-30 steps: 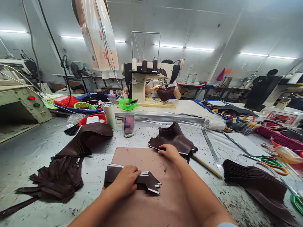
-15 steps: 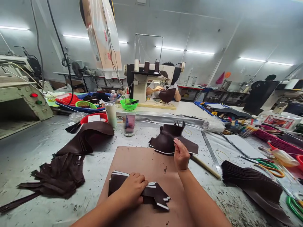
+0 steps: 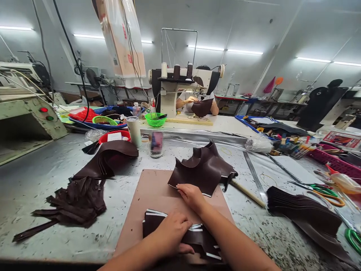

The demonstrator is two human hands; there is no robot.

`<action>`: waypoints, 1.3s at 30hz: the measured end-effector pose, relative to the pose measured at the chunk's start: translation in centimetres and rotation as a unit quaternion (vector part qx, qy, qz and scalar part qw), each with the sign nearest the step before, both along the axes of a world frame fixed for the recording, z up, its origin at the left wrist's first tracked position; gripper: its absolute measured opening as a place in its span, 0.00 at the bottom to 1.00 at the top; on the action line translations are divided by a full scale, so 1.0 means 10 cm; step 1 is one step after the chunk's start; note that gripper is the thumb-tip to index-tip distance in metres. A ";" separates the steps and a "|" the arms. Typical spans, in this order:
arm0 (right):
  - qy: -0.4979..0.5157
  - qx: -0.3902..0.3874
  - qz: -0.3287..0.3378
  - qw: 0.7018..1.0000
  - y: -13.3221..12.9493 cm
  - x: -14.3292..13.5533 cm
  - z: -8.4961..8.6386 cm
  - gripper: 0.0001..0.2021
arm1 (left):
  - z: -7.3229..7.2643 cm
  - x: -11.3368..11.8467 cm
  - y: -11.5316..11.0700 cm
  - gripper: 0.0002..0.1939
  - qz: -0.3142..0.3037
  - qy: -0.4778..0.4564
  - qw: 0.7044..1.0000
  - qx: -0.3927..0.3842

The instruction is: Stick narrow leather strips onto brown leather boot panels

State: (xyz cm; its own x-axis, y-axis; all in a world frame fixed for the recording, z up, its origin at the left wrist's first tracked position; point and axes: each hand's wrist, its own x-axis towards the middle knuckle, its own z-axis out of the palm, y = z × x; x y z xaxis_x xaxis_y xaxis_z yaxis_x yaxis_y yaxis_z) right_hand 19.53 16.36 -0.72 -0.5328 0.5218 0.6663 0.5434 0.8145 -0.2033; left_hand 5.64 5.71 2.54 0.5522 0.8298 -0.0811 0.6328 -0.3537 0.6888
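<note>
My left hand (image 3: 176, 227) rests with fingers curled over dark brown leather pieces (image 3: 199, 239) that have white strips along their edges. Its thumb shows low beside them, and the hand covers their middle. Just beyond it, my right hand (image 3: 193, 196) has its fingertips closed at the near edge of a larger curved dark brown leather piece (image 3: 197, 174). This piece also carries white edging and lies over the far part of the brown board (image 3: 141, 199). My right forearm crosses over the right part of the smaller pieces.
Left are stacked leather (image 3: 104, 160) and dark zipper strips (image 3: 76, 203). A wooden handle (image 3: 248, 192), metal ruler (image 3: 254, 175), more leather pieces (image 3: 301, 214) and scissors (image 3: 327, 190) lie right. A cup (image 3: 134, 131) and glass (image 3: 156, 145) stand behind; a person works at a sewing machine (image 3: 169, 99).
My right hand has moved left and nearer, to the near edge of the larger leather piece, which has shifted and turned towards me. My left hand stays on the smaller pieces.
</note>
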 end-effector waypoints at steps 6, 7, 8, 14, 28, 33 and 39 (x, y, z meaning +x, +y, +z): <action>-0.041 0.019 0.028 0.999 -0.14 0.09 0.08 0.11 | 0.03 -0.20 0.39 0.19 0.232 -0.153 0.950 -0.143; -0.050 0.017 0.034 0.998 -0.16 0.09 0.08 0.11 | 0.02 -0.25 0.48 0.21 0.256 -0.165 0.937 -0.170; -0.060 0.013 0.039 0.997 -0.17 0.09 0.08 0.11 | 0.02 -0.29 0.56 0.20 0.271 -0.174 0.926 -0.196; -0.097 -0.035 0.044 0.994 -0.18 0.07 0.11 0.08 | 0.04 -0.48 0.84 0.12 0.264 -0.170 0.902 -0.295; -0.129 -0.166 -0.012 0.978 -0.19 -0.25 0.24 0.05 | 0.08 -0.52 0.79 0.13 0.171 -0.062 0.963 -0.200; -0.132 -0.174 -0.014 0.976 -0.24 -0.05 0.20 0.07 | 0.19 -0.61 0.34 0.21 0.099 0.013 0.992 -0.080; 0.002 0.047 -0.097 0.994 -0.12 0.19 0.31 0.10 | 0.23 -0.64 0.13 0.23 0.017 0.147 0.987 -0.069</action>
